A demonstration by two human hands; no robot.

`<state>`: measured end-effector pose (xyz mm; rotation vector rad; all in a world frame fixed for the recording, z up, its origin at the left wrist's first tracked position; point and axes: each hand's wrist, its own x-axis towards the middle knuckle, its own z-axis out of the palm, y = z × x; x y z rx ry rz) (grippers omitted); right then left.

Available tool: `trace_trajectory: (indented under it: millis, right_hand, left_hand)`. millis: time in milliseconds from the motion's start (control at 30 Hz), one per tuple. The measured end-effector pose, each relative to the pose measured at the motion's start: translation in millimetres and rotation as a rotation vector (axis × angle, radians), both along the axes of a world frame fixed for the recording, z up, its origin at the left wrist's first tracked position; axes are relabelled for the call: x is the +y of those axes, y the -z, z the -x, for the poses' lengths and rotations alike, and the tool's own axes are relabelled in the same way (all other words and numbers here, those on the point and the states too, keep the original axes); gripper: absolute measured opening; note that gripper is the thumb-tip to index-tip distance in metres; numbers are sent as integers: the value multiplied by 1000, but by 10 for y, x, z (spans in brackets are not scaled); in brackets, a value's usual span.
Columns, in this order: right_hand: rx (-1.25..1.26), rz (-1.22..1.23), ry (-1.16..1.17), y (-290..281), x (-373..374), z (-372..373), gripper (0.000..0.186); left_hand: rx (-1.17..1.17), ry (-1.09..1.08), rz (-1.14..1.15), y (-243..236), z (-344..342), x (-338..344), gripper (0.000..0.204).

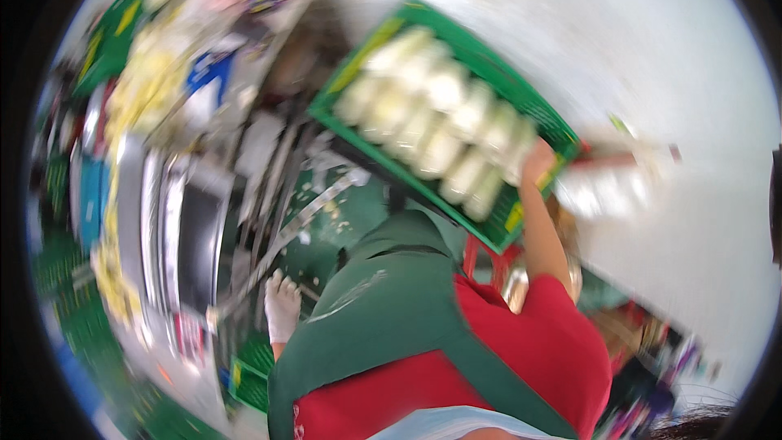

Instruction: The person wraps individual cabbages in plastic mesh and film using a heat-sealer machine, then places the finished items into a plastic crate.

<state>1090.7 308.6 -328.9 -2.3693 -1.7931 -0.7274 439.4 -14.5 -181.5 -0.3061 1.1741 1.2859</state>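
A green crate (503, 73) with yellow patches holds two rows of long, pale vegetables (440, 151) in shiny clear wrapping. Motion blur hides their exact kind. Bare and smeared by movement, my right hand (536, 163) reaches over the crate's right end, beside the last vegetables; whether its fingers grip the crate or a vegetable cannot be made out. My left hand (283, 303), in a whitish glove, hangs low by my left side. Its fingers are extended and it holds nothing visible.
On the left stands a cluttered metal workbench (199, 236) with yellow material (147, 102) and a blue-and-white package (210, 77). Pale scraps lie on the green floor (346, 212). Another green crate (251, 379) sits low beside the bench. A white surface (676, 220) spreads at right.
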Motion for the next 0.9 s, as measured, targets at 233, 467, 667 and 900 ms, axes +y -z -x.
trace_trajectory:
  millis: [233, 467, 667, 900]
  right_hand:
    - [621, 160, -464, -658, 13, 1181, 38]
    - [957, 356, -679, -1051, -221, 2822, 45]
    - [861, 550, -855, -1399, -678, 3892, 43]
    - [937, 752, -977, -1516, -1326, 4569, 29]
  left_hand:
    - [187, -335, 187, 118, -226, -938, 45]
    - [150, -871, 385, 626, -489, -2263, 41]
    - [427, -1106, 502, 660, -469, -3254, 23]
    - [611, -1062, 616, 625, -182, -3854, 27]
